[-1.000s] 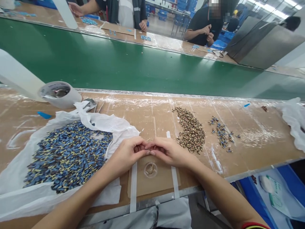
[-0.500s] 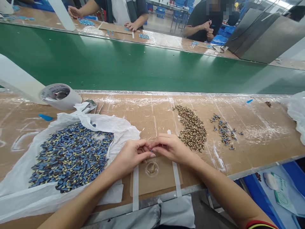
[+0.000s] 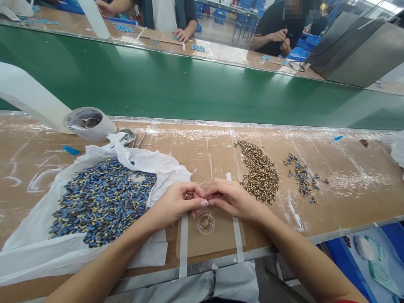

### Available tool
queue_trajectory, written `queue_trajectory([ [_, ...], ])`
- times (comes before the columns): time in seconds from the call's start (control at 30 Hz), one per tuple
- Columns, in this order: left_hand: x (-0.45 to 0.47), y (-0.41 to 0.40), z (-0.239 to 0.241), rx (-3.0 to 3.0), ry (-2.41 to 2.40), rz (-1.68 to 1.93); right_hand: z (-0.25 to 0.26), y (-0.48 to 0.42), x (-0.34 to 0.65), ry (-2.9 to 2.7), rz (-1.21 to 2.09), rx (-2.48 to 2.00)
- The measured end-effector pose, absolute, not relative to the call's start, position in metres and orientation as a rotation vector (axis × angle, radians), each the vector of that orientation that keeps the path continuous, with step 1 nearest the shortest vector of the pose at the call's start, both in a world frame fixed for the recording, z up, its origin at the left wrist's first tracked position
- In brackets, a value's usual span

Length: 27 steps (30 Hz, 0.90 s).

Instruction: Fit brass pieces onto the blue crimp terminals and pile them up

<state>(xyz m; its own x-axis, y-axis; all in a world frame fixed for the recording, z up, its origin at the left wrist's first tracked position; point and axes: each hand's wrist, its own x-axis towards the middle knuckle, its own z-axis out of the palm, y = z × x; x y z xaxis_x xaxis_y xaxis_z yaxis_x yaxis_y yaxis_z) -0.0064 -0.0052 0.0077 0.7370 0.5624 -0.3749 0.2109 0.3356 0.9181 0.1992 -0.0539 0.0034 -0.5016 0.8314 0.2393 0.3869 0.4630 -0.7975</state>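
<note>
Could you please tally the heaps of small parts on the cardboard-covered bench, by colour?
Blue-and-yellow heap: 1
Brass-coloured heap: 1
Sparse blue-and-brass heap: 1
Total: 3

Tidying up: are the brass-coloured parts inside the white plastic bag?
No, the brass-coloured parts lie on the cardboard, right of the white plastic bag.

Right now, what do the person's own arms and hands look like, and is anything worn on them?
The left hand and right hand are gloveless, the forearms sleeveless. A red band shows on the right arm, cut off by the lower edge.
</note>
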Motion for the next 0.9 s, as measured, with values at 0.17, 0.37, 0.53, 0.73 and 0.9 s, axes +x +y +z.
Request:
queue_trajectory([
  [0.17,-0.008,-0.003,0.007,1.264,0.725,0.234,0.002,-0.054,0.198,-2.093,0.885,-1.023],
  [0.37,-0.011,0.000,0.008,1.257,0.675,0.213,0.004,-0.054,0.197,-2.070,0.867,-1.053],
  [0.53,-0.011,-0.001,0.008,1.241,0.662,0.208,0.003,-0.056,0.194,-2.086,0.855,-1.051],
  [0.73,-0.009,-0.004,0.007,1.317,0.731,0.259,0.010,-0.057,0.207,-2.021,0.913,-1.170],
  [0.9,-0.010,-0.004,0.004,1.469,0.788,0.334,0.017,-0.060,0.217,-2.048,1.298,-1.200],
])
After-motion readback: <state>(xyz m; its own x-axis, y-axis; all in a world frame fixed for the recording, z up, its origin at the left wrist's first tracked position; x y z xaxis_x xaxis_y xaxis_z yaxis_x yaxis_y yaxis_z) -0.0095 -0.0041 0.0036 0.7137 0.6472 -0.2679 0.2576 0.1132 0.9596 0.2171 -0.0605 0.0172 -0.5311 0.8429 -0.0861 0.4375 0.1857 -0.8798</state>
